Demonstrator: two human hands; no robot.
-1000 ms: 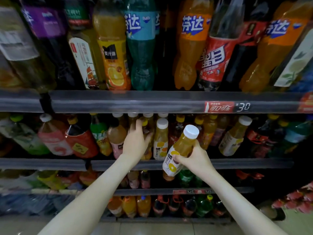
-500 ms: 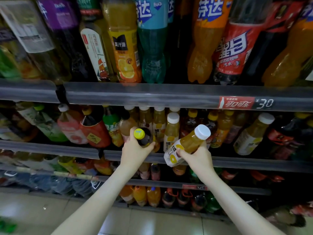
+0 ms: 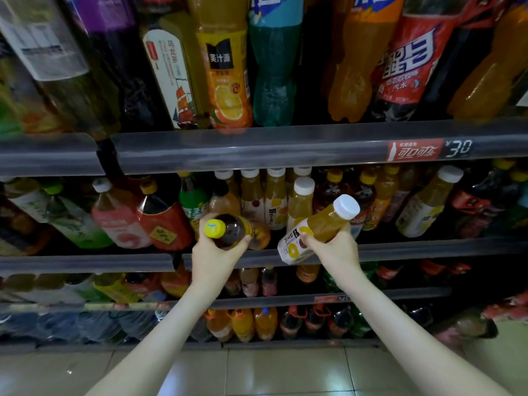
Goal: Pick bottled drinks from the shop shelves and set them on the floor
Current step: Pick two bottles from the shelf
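Two bottles in play, one per hand. The left hand is wrapped around a dark bottle with a yellow cap. Its fingers curl round the body just below the neck, and the cap tips toward the camera. That bottle leans out over the front rail of the middle shelf. Can't tell whether its base touches the shelf, the hand hides it.

The right hand is clamped on a juice bottle, thumb and fingers round the labelled lower half. Its white cap points up and to the right of that hand. This one is off the shelf, held in front of the rail. The two bottles are near each other but apart.

Just behind both hands is a row of white-capped juices standing on the shelf. Left of the left hand sit a red-labelled bottle and a pink one. Above the hands, the top shelf carries big sodas, and up and right of the right hand a red price tag sits beside a "30". Below the hands, the lower shelves hold small orange bottles. Tiled floor shows between the forearms.
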